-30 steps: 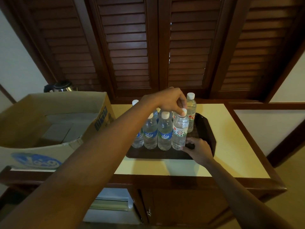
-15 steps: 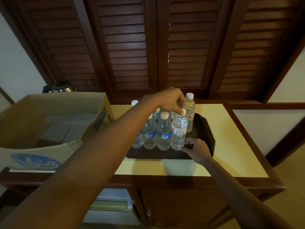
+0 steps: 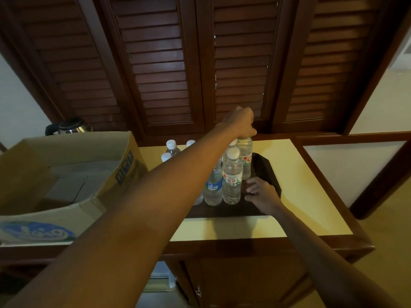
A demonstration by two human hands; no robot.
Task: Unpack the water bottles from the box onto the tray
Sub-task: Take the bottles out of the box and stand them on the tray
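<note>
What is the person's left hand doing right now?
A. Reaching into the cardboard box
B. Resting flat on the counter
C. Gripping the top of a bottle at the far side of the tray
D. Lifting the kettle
C: the left hand is curled over the top of the far bottle standing on the tray.

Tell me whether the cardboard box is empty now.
Looks empty: the open cardboard box shows only bare flaps inside, no bottles, though its near corner is hidden.
</note>
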